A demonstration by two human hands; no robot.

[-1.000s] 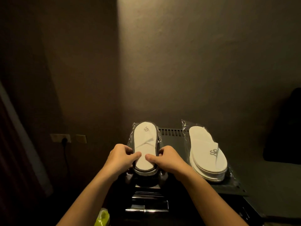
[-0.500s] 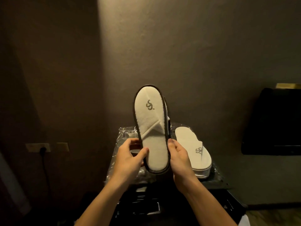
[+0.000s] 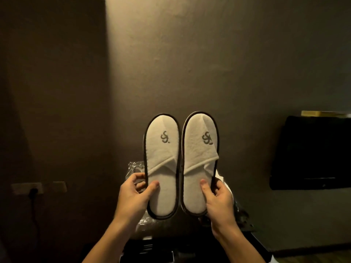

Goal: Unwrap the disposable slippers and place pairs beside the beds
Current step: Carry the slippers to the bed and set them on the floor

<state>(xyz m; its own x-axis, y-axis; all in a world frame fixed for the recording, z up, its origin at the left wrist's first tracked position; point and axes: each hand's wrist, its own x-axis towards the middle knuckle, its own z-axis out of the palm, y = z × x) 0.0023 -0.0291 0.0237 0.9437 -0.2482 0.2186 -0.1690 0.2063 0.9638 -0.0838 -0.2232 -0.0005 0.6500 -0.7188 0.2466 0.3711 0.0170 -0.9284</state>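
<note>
Hands: left hand [image 3: 133, 194] grips left slipper [image 3: 162, 168], right hand [image 3: 218, 196] right slipper [image 3: 199, 164]; pair newly separated, unwrapped, wrapper [image 3: 135, 167] left behind. Bedside placement pending.

Single head-worn wide-angle view, facing forward and slightly down at a dim wall [image 3: 218, 63], close over both raised hands; no second view, so nothing shared.

White slippers [image 3: 181, 164], dark trim, grey logo; brown wall [image 3: 209, 63].
</note>
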